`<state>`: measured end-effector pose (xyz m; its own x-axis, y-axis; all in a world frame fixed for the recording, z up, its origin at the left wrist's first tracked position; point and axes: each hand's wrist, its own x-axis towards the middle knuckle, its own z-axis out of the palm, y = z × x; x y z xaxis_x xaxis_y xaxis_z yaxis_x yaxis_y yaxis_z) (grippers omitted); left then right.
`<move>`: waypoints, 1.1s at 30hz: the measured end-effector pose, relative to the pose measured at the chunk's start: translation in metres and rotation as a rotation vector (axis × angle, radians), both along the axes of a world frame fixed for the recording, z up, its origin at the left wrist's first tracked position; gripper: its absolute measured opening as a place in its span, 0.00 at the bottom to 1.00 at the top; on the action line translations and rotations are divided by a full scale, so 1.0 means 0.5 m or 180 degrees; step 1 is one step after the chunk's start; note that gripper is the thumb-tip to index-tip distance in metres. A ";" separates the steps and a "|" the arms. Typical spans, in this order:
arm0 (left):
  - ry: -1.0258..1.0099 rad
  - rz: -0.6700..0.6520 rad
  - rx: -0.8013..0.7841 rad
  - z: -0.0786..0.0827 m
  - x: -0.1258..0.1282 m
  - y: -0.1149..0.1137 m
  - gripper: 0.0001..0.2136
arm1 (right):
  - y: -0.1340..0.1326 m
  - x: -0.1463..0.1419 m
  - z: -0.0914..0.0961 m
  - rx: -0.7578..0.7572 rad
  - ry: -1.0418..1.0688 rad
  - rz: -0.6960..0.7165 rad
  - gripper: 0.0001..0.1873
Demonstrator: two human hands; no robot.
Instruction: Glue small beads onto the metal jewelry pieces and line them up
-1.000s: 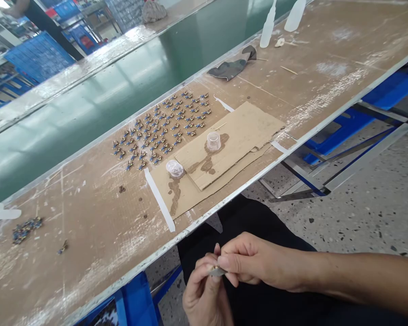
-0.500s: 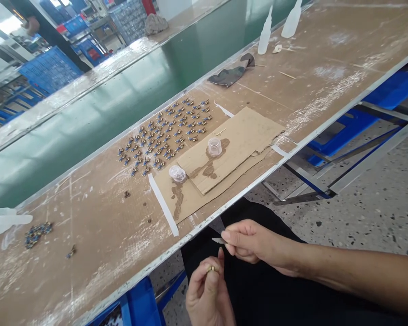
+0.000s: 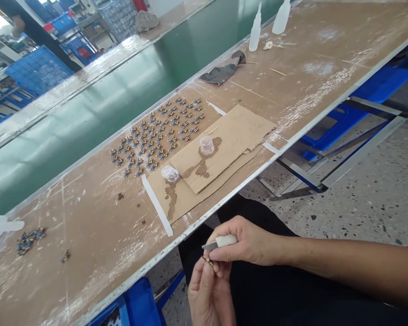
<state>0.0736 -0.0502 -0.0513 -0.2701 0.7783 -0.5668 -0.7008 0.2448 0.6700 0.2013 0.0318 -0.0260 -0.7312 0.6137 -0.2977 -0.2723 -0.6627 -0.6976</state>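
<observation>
In my right hand [image 3: 240, 242] is a small knife [image 3: 221, 242] with a pale handle and a short grey blade pointing left. Just below the blade, my left hand [image 3: 209, 285] pinches a tiny yellowish figurine [image 3: 207, 261] between thumb and fingers; its details are too small to make out. The two hands meet above my lap, in front of the table edge. On the table [image 3: 98, 231] many small blue and tan figurines [image 3: 156, 133] lie spread in rows. Further left sits a heap of similar pieces [image 3: 30, 240], with a single piece [image 3: 65, 256] beside it.
Two clear plastic cups [image 3: 207, 146] stand by wet stains on cardboard sheets [image 3: 240, 124]. A dark cloth [image 3: 221, 74] and white squeeze bottles [image 3: 255, 34] are farther back. Behind the table runs a green conveyor belt [image 3: 122, 86]. A blue bin [image 3: 141, 303] is under the near edge.
My right hand has moved left and down, bringing the knife against the piece in my left hand, and has turned so the handle shows. The whole view has shifted slightly.
</observation>
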 end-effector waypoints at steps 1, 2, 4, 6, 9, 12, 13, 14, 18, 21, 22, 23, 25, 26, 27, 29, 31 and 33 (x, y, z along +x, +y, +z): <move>-0.0002 -0.0016 -0.0037 0.002 0.001 0.000 0.09 | 0.000 0.000 0.000 0.0018 0.0002 0.0020 0.17; -0.0006 -0.0030 -0.0066 0.004 0.001 -0.001 0.08 | 0.001 0.001 0.001 0.0034 0.0013 0.0043 0.17; -0.0025 -0.0080 -0.0077 0.005 0.002 -0.003 0.08 | 0.003 0.003 0.002 0.0087 0.0058 0.0104 0.17; -0.0020 -0.0120 -0.0038 0.001 0.001 -0.004 0.08 | 0.006 0.007 0.003 0.0195 0.0052 0.0160 0.16; 0.0027 -0.0151 0.0023 -0.010 -0.001 -0.006 0.09 | 0.010 0.013 0.003 0.0375 -0.0017 0.0237 0.15; 0.0163 -0.0106 0.0001 -0.023 -0.005 -0.010 0.09 | 0.014 0.018 0.006 0.0530 -0.0160 0.0276 0.13; 0.0260 -0.0075 0.0000 -0.028 -0.007 -0.012 0.09 | 0.015 0.019 0.007 0.0612 -0.0239 0.0288 0.12; 0.0372 -0.0044 0.0001 -0.032 -0.010 -0.014 0.10 | 0.015 0.019 0.008 0.0712 -0.0348 0.0307 0.11; 0.0849 0.0192 0.0198 -0.039 -0.020 -0.018 0.10 | 0.012 0.013 0.005 0.0841 -0.0849 0.0260 0.06; 0.0815 0.0198 0.0358 -0.030 -0.018 -0.014 0.08 | 0.008 0.005 -0.002 0.0686 -0.0947 0.0091 0.06; 0.0663 0.0134 0.0306 -0.025 -0.016 -0.011 0.07 | 0.007 0.004 -0.004 0.0658 -0.0943 0.0060 0.07; 0.0467 0.0075 0.0214 -0.019 -0.013 -0.008 0.07 | 0.008 0.004 -0.005 0.0636 -0.0941 0.0038 0.08; 0.0078 0.0036 0.0052 -0.009 -0.008 -0.003 0.07 | 0.012 0.006 -0.004 0.0611 -0.0922 0.0041 0.12; -0.0076 0.0044 0.0006 -0.005 -0.006 -0.001 0.07 | 0.015 0.009 -0.003 0.0625 -0.0890 0.0078 0.15; -0.0204 0.0055 -0.0014 -0.001 -0.005 0.001 0.07 | 0.018 0.012 -0.003 0.0669 -0.0851 0.0136 0.17; -0.0408 0.0058 -0.0018 0.006 -0.004 0.004 0.07 | 0.023 0.017 -0.002 0.0829 -0.0782 0.0255 0.21; -0.0622 -0.0006 -0.0024 0.016 -0.002 0.006 0.05 | 0.027 0.023 -0.004 0.1019 -0.0749 0.0341 0.23; -0.0863 -0.0095 -0.0032 0.029 0.000 0.008 0.05 | 0.030 0.027 -0.009 0.1243 -0.0706 0.0417 0.24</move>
